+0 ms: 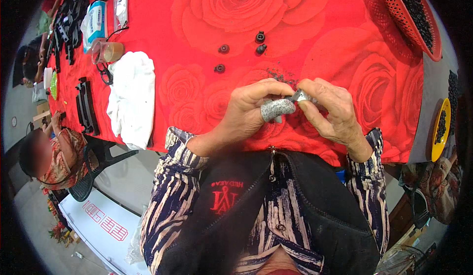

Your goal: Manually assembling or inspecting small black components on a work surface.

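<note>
While both hands meet over the near edge of the red cloth, the right hand has a small silvery piece pinched between thumb and fingers. Left hand is curled in from the other side, fingertips up against the piece's dark end; can't tell whether it grips that end or just steadies it. A grey speckled wrap sits around one left digit (fine detail between the fingers is too small to read). Piece is off the cloth, between the hands, just nearer the body than a scatter of black crumbs. Beyond and to the left, four loose black parts: two close together, one being this knob, two more left of them. Further left: white towel, black strips, glasses, a cup with brown liquid, a tissue pack. Far right: red basket full of black bits, yellow plate with more. A co-worker sits at left.
</note>
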A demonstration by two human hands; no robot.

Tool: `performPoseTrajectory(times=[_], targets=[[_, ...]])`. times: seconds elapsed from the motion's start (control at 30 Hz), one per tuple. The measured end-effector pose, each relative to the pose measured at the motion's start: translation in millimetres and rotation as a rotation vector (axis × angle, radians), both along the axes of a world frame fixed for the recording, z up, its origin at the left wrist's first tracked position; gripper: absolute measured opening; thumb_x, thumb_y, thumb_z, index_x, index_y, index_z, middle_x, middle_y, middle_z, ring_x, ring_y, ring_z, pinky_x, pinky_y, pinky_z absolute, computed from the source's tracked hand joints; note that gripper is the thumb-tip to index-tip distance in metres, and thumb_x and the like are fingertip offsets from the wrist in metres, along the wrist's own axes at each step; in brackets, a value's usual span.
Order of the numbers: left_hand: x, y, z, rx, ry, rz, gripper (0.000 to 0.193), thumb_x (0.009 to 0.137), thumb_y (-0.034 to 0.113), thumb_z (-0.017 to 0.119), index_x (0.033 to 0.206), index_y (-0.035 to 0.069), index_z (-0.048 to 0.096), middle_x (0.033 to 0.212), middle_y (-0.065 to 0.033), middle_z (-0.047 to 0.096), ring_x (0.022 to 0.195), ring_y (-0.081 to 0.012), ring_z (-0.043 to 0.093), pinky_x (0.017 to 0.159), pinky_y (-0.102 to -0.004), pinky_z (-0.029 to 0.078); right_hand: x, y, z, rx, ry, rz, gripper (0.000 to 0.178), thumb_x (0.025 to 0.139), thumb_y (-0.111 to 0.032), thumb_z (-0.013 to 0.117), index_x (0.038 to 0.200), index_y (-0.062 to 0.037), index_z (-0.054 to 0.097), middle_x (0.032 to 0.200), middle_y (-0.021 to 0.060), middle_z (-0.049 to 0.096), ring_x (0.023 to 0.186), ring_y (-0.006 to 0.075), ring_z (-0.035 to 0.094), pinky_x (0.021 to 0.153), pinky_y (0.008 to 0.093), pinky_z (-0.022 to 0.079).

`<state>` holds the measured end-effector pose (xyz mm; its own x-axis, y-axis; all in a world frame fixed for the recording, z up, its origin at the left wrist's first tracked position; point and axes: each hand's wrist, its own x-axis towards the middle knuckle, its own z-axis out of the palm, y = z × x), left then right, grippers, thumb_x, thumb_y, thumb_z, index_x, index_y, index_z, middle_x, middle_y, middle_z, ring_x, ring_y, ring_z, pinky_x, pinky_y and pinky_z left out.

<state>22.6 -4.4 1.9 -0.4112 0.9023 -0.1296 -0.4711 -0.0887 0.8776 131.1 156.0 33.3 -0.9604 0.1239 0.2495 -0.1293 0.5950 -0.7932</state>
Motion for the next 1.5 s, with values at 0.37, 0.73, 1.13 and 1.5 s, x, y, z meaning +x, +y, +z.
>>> performPoseTrajectory(times=[0.37, 0.73, 1.13, 1.5], targets=[[-4.8, -0.5, -4.5, -0.023, -0.143, -0.032, 0.018, 0.083, 0.006, 0.063, 0.099, -0.002, 0.060, 0.082, -0.0059, 0.063, 0.063, -0.0082, 0.059, 0.051, -0.0187, 0.045, -3.0, -5.1, 3.7, -0.003, 0.120, -0.023, 0.033, 0.067, 0.005, 0.065, 0.099, 0.0033, 0.057, 0.070, 0.0110, 0.053, 0.054, 0.0211, 0.053, 0.047, 0.0305, 0.041], [-0.7, 4.4, -20.2, 0.083, -0.570, -0.158, 0.015, 0.083, 0.012, 0.064, 0.090, -0.001, 0.060, 0.075, -0.0065, 0.062, 0.055, -0.0067, 0.055, 0.048, -0.0182, 0.045, 0.5, -13.7, 0.2, 0.190, 0.256, 0.021, 0.044, 0.057, 0.005, 0.068, 0.100, 0.0030, 0.056, 0.065, 0.0092, 0.050, 0.052, 0.0228, 0.052, 0.046, 0.0330, 0.041], [-3.7, 5.1, -6.4, -0.030, -0.513, -0.148, 0.019, 0.084, 0.014, 0.062, 0.093, -0.002, 0.059, 0.071, -0.0055, 0.058, 0.055, -0.0075, 0.051, 0.048, -0.0213, 0.043, -1.7, -13.7, -11.5, 0.244, 0.424, -0.026, 0.036, 0.061, -0.001, 0.071, 0.094, 0.0023, 0.056, 0.060, 0.0067, 0.046, 0.047, 0.0207, 0.047, 0.042, 0.0317, 0.037], [-25.5, 0.1, -0.6, 0.159, -0.293, 0.196, 0.015, 0.086, 0.006, 0.057, 0.097, -0.004, 0.060, 0.071, -0.0056, 0.058, 0.053, -0.0054, 0.049, 0.046, -0.0196, 0.045, 0.1, -11.1, -15.0, 0.267, 0.308, -0.017, 0.024, 0.067, 0.002, 0.070, 0.084, -0.0024, 0.054, 0.059, 0.0055, 0.050, 0.046, 0.0187, 0.048, 0.042, 0.0299, 0.036]])
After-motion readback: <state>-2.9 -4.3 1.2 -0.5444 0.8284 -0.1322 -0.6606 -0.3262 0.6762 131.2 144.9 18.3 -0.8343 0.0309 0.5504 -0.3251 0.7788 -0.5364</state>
